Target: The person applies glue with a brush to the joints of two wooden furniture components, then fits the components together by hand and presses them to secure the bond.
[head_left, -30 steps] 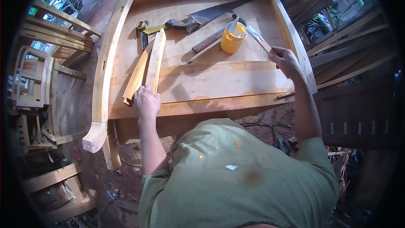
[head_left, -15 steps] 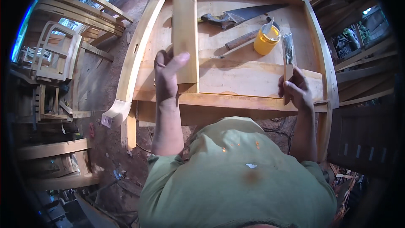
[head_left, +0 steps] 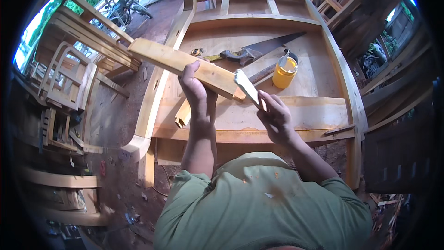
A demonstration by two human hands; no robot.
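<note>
Above pale wooden frame (head_left: 259, 20), left hand (head_left: 195, 88) is gripping long tan wooden board (head_left: 166, 59), right hand (head_left: 276, 116) gripping flat white-tipped brush (head_left: 246, 84) — brushwork seemingly barely begun, board looking mostly bare.

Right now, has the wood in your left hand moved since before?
Yes. The wood swung left: its far end now shows past the left rail.

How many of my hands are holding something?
2: your left hand, left of centre, grips a wooden piece; your right hand, right of centre, holds a white-tipped tool. Both are in view.
</note>
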